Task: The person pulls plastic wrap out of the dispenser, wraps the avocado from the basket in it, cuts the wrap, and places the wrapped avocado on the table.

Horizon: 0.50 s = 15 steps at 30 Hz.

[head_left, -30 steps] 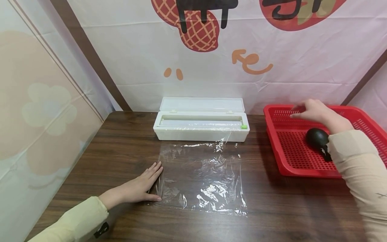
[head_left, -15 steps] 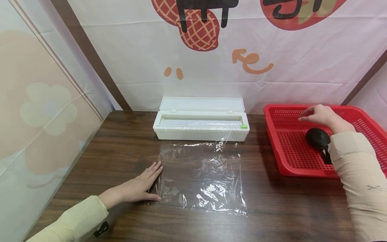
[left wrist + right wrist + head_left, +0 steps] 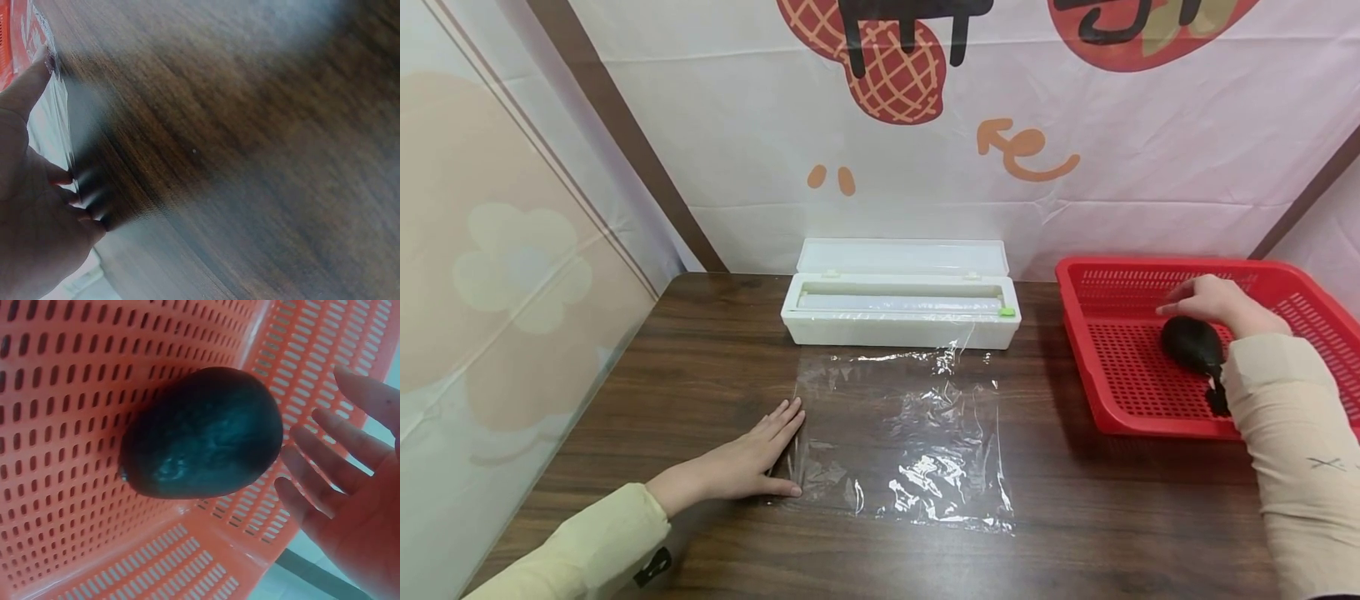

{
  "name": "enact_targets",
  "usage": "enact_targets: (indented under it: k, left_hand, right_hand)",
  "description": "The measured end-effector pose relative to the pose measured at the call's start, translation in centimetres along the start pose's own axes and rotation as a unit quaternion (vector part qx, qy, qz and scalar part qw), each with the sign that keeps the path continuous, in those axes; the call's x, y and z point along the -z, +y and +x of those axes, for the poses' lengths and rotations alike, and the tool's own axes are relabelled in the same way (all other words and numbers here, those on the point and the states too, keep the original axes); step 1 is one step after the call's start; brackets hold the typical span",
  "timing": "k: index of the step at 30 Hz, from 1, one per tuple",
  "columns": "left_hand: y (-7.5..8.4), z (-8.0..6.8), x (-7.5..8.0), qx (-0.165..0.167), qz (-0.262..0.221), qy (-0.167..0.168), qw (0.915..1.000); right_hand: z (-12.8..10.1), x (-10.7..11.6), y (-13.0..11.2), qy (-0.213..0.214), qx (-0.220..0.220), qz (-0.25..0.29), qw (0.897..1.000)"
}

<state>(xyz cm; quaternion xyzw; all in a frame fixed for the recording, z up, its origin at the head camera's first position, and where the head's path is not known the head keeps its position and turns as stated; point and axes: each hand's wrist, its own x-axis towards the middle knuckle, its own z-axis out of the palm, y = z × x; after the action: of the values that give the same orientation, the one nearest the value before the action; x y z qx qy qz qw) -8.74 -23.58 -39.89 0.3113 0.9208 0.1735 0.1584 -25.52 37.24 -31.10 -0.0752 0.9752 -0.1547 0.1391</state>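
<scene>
Red basket (image 3: 1165, 427) holds the dark fruit (image 3: 1191, 344); the right hand (image 3: 1225, 304), fingers parted and gripping nothing, is just beside it, contact unclear. The left hand (image 3: 741, 462) lies spread at the left edge of the clear film (image 3: 895, 442). Risk: the rounded fruit could roll from a loose grip; lifting the left hand could let the film curl

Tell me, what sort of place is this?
Probably a screened-off booth set up for kitchen-style work: printed sheets hang behind a wood-grain table, on which stands a white film dispenser.
</scene>
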Motion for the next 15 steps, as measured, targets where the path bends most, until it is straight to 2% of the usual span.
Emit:
enact_targets:
  k: [8,15]
  left_hand:
    - [-0.1,0.0,-0.1,0.0,0.0,0.001,1.0]
    - [-0.1,0.0,-0.1,-0.001,0.0,0.002,1.0]
  right_hand:
    - [0.0,-0.4,1.1,-0.009,0.0,-0.016,1.0]
    - [-0.1,-0.7,1.5,-0.023,-0.008,-0.006,1.0]
